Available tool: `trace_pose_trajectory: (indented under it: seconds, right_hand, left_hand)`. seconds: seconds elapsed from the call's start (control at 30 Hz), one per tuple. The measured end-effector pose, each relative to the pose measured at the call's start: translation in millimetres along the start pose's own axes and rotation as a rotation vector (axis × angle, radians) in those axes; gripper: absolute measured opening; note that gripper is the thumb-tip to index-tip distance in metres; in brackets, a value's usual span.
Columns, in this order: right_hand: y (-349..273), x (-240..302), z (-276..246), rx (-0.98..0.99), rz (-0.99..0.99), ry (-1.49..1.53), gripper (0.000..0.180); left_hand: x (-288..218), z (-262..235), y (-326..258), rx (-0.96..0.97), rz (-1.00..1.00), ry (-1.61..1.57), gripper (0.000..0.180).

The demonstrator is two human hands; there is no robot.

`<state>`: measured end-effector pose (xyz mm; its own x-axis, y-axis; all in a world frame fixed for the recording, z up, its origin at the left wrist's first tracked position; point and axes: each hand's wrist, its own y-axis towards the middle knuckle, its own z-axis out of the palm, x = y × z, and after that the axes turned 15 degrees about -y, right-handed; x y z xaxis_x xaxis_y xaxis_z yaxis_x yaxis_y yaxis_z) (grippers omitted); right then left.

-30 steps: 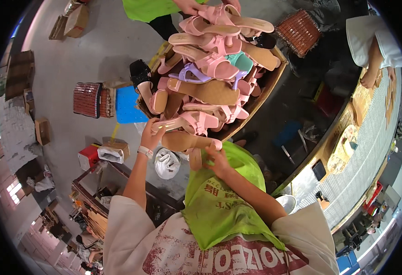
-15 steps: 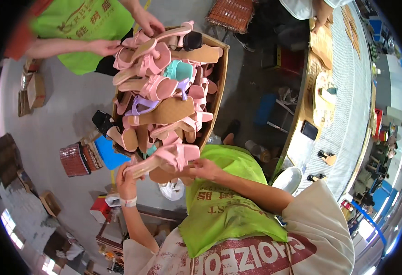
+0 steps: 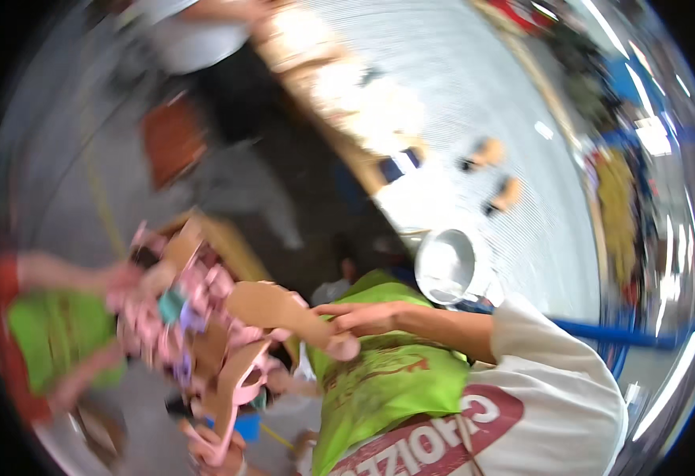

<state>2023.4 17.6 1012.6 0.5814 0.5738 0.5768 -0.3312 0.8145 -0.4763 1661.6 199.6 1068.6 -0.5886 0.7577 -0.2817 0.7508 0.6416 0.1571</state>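
In my right hand point(image 3: 363, 317) is a sandal point(image 3: 272, 305) with a tan sole facing up and its pink heel end close to my green apron. The fingers close on its edge. Low in the view, my left hand point(image 3: 216, 456) grips a pink heeled sandal point(image 3: 232, 389) by its lower end; the sandal stands tilted, its tan sole showing. Both sandals are held near a box point(image 3: 232, 238) heaped with mostly pink sandals point(image 3: 216, 285), among them a lilac and a turquoise one. The picture is smeared by motion.
At the left, a co-worker in a green apron point(image 3: 62, 337) reaches to the heap. To the right runs a conveyor point(image 3: 474, 95) with two dark-strapped sandals point(image 3: 506, 194) on it and a round metal pan point(image 3: 446, 266) at its near end. Another person point(image 3: 193, 40) stands at the far side.
My view has swung to the right, so the box now appears lower left. My hands have moved apart, a sandal in each; before, both were at the sandals held together in front of me.
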Motion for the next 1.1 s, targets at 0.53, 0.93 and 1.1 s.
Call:
trace_pose_trajectory:
  seconds: [0.53, 0.93, 1.1]
  right_hand:
    - [-311, 124, -338, -1.342, -0.812, 0.379, 0.056]
    - [-328, 93, -601, -1.621, -0.955, 0.54, 0.046]
    - [-295, 125, -605, -2.374, -0.297, -0.075, 0.069]
  left_hand:
    - [-531, 207, 457, 0.341, 0.282, -1.688, 0.046]
    - [-776, 565, 570, 0.749, 0.016, -1.557, 0.022]
    - [-746, 626, 604, 0.209, 0.15, -1.116, 0.022]
